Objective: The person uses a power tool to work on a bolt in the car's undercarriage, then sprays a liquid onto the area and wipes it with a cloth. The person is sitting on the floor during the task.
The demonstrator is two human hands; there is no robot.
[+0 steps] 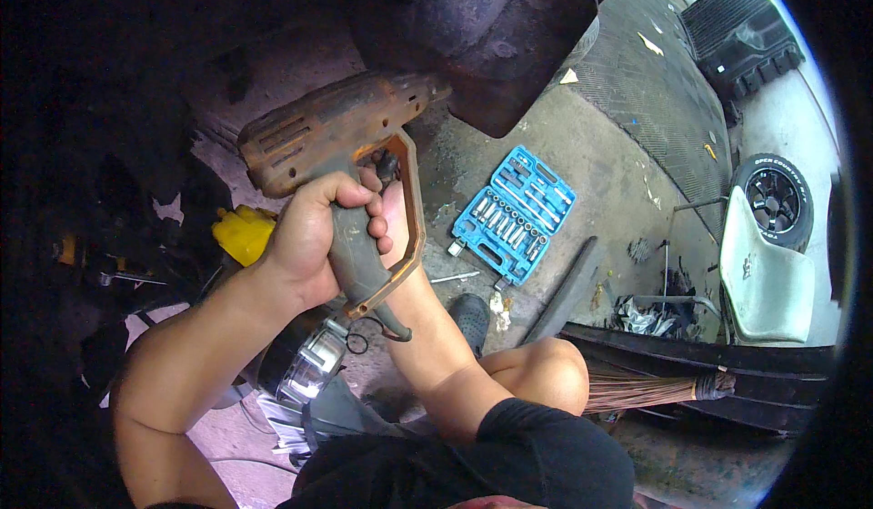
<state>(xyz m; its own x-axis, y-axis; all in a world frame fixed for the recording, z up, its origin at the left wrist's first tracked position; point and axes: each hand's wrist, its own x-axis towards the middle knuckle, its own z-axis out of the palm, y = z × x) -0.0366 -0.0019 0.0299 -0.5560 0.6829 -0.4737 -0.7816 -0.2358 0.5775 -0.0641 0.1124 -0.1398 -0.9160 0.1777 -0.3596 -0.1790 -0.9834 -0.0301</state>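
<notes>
My left hand (314,231) is wrapped round the grey handle of a worn brown pistol-grip power tool (336,127), thumb and fingertips closing at the front of the grip. The tool has vent slots at its rear, a narrow nose pointing right, and an orange-edged guard (416,209) in front of the handle. A dark cord end hangs below the grip. My right hand (393,207) is behind that guard, mostly hidden, with its forearm rising from below. Something small and dark shows near its fingers, but what it is cannot be made out.
A blue socket set case (516,213) lies open on the floor to the right. Dark bodywork (473,63) hangs overhead. Near my left arm are a yellow object (244,234) and a clear lamp-like part (316,361). Further right are a pale chair (764,277), a wheel (773,201) and a stick broom (650,391).
</notes>
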